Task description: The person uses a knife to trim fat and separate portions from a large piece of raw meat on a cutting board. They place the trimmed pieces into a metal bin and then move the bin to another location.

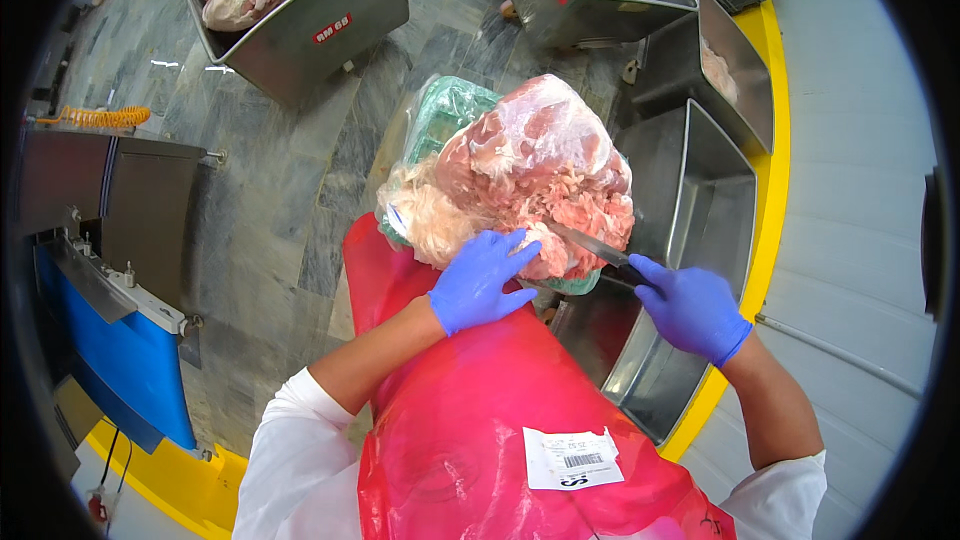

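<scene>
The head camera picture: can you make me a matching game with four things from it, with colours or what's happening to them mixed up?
Column one
1. knife
2. coiled hose
3. paper label
4. left hand

Column two
A. white, with a barcode
B. gloved, with fingers against the meat
C. gripped in the right hand
D. orange

Right pairs: 1-C, 2-D, 3-A, 4-B
</scene>
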{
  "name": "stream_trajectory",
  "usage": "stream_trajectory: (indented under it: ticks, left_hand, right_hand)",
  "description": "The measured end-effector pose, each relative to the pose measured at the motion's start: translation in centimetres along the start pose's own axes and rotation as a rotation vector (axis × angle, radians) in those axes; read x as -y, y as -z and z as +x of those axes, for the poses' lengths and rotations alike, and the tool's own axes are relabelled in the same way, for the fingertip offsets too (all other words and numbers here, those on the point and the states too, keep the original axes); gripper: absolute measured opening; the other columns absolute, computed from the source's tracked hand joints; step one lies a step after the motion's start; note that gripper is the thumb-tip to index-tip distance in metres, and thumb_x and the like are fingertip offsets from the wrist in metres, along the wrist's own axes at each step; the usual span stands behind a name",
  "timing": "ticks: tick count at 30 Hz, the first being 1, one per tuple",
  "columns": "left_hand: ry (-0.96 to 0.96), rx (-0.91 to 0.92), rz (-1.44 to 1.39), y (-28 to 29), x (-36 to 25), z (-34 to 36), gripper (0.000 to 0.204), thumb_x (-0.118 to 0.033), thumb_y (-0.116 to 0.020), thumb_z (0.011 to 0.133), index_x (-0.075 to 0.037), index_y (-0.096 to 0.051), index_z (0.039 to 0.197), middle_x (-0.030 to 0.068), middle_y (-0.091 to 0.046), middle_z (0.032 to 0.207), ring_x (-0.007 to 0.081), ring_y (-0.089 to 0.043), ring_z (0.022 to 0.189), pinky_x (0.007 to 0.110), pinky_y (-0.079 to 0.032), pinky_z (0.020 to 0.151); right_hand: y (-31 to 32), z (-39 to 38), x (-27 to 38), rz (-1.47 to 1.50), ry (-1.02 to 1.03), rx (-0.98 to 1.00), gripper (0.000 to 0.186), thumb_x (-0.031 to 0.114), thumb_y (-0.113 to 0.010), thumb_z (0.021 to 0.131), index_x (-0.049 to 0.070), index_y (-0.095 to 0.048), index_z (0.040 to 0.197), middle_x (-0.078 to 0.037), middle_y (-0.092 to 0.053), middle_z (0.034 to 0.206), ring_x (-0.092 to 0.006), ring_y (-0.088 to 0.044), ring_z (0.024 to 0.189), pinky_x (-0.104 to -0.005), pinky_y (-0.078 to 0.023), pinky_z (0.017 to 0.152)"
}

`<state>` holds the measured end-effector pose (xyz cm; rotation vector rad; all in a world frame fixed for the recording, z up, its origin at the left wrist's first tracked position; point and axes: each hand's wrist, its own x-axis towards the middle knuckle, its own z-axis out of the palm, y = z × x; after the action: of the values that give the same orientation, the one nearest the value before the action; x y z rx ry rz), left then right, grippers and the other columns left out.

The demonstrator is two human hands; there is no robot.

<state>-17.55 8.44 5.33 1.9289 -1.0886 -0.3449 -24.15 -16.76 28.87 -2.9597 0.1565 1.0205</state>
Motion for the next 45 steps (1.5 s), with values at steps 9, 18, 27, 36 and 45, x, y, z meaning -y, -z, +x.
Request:
stream_trajectory:
  ticks: [9,18,27,36,45]
  left_hand:
    - [0.057,0.027,-0.222,-0.7,1.5,-0.9,0.063,-0.038,-0.076,0.093,-0.007,-0.063,0.146,0.0218,-0.054,0.157,0.0394,-0.064,0.117,0.048,-0.052,0.104]
    - [0.078,0.08,-0.23,-0.2,0.7,-1.2,0.052,-0.038,-0.076,0.093,-0.008,-0.072,0.134,0.0217,-0.052,0.159,0.0394,-0.064,0.123,0.047,-0.052,0.107]
    - [0.103,0.159,-0.289,0.4,1.0,-1.7,0.05,-0.032,-0.077,0.094,-0.007,-0.07,0.138,0.0185,-0.049,0.163,0.0394,-0.064,0.124,0.046,-0.05,0.11]
    - [0.114,0.24,-0.28,1.4,1.1,-0.4,0.047,-0.033,-0.077,0.095,-0.006,-0.074,0.132,0.0176,-0.051,0.161,0.0373,-0.066,0.125,0.045,-0.051,0.111]
    - [0.108,0.237,-0.306,0.5,1.6,-1.4,0.048,-0.036,-0.075,0.095,-0.007,-0.073,0.134,0.0176,-0.049,0.163,0.0381,-0.06,0.136,0.045,-0.047,0.116]
  right_hand:
    - [-14.0,-3.9,-0.2,0.081,-0.13,-0.316,0.055,0.034,-0.067,0.102,0.027,-0.055,0.156,-0.015,-0.063,0.072,-0.0364,-0.064,0.056,-0.0507,-0.052,0.052]
    - [-22.0,-4.1,-0.3,0.15,-0.194,-0.381,0.061,0.032,-0.068,0.102,0.023,-0.051,0.159,-0.013,-0.062,0.077,-0.0345,-0.063,0.059,-0.0503,-0.05,0.053]
    - [-22.4,-4.3,0.2,0.574,-0.162,-0.458,0.061,0.027,-0.069,0.101,0.026,-0.051,0.159,-0.017,-0.069,0.086,-0.0381,-0.07,0.072,-0.0534,-0.055,0.065]
    - [-1.2,-4.7,0.8,-0.028,-0.046,-0.176,0.046,0.031,-0.067,0.099,0.022,-0.064,0.144,-0.018,-0.072,0.08,-0.0384,-0.071,0.07,-0.0518,-0.056,0.063]
    - [-0.4,2.0,-0.4,0.107,-0.101,0.04,0.041,0.031,-0.064,0.101,0.02,-0.067,0.14,-0.02,-0.076,0.095,-0.044,-0.072,0.083,-0.0542,-0.058,0.074]
